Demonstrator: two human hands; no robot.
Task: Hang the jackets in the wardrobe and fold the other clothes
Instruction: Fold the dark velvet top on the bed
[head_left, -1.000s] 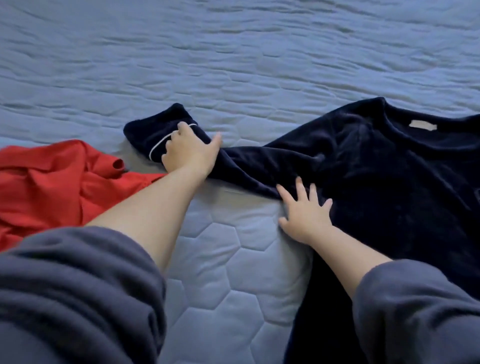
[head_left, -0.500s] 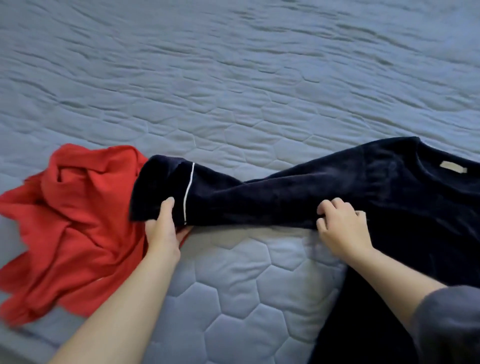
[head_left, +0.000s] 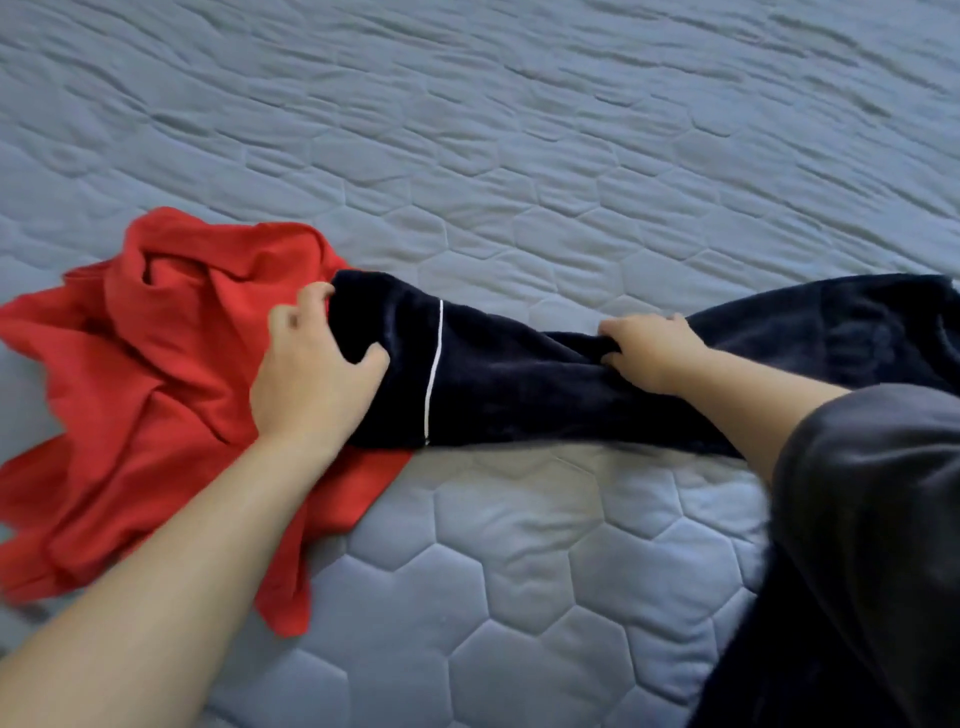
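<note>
Bed (head_left: 519, 156), quilted grey-blue. Two garments on it, both near the front edge.

Navy top (head_left: 831, 332): body runs off the frame to the right and down behind the person's own grey cuff (head_left: 872, 519). Only its sleeve (head_left: 519, 384) is fully in view. The sleeve is stretched flat, long axis left to right across the view, shoulder end right, cuff end left. White piping (head_left: 434, 374) crosses it near the cuff.

Left hand (head_left: 317, 374): grip clamped on the cuff end, thumb on top, fingers curled over the far edge. Right hand (head_left: 649, 353): fingers bunched into the cloth partway along the sleeve, nearer the shoulder, pinching a ridge of it. The two hands are well apart, with the sleeve taut between them.

Red garment (head_left: 156, 374): crumpled, unfolded, left of the sleeve. The cuff end and left hand lie over its right edge, touching it.

Judgement: the fold is at the sleeve stage and the body is not yet folded. From the left grip the body lies to the right, straight along the sleeve axis. The likely move is the left hand carrying the cuff rightward over the top, with the right hand's pinch as the hinge line. The left hand holds the free end, so it does the travelling.

Risk: red cloth under the cuff may snag and drag along.
</note>
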